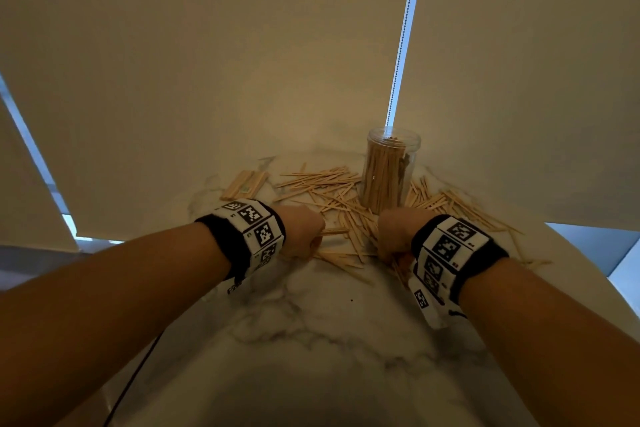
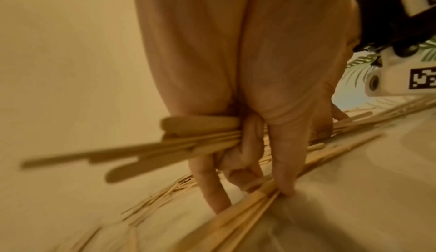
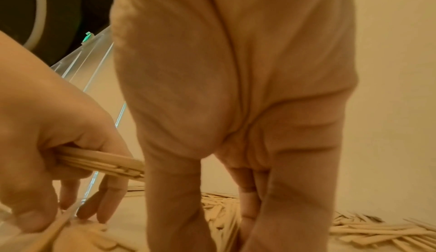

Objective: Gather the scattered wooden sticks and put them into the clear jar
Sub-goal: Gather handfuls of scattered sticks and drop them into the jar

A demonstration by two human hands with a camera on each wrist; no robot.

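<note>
Thin wooden sticks (image 1: pixel 329 194) lie strewn over the marble table (image 1: pixel 311 340) around a clear jar (image 1: pixel 389 170). The jar stands upright and is packed with sticks. My left hand (image 1: pixel 304 229) is down on the pile left of the jar. It grips a bundle of sticks (image 2: pixel 165 144) in its curled fingers, while its thumb and forefinger (image 2: pixel 254 194) pinch more sticks on the tabletop. My right hand (image 1: pixel 394 236) is just in front of the jar. Its thumb and fingers (image 3: pixel 224 218) reach straight down around a clump of sticks (image 3: pixel 377 233), with the tips cut off by the frame.
A neat stack of wider flat sticks (image 1: pixel 244 184) lies at the back left. Roller blinds with a bead chain (image 1: pixel 403 35) hang right behind the jar. The table's right edge (image 1: pixel 588 253) is close to the outermost sticks. A black cable (image 1: pixel 138 374) runs down at the left.
</note>
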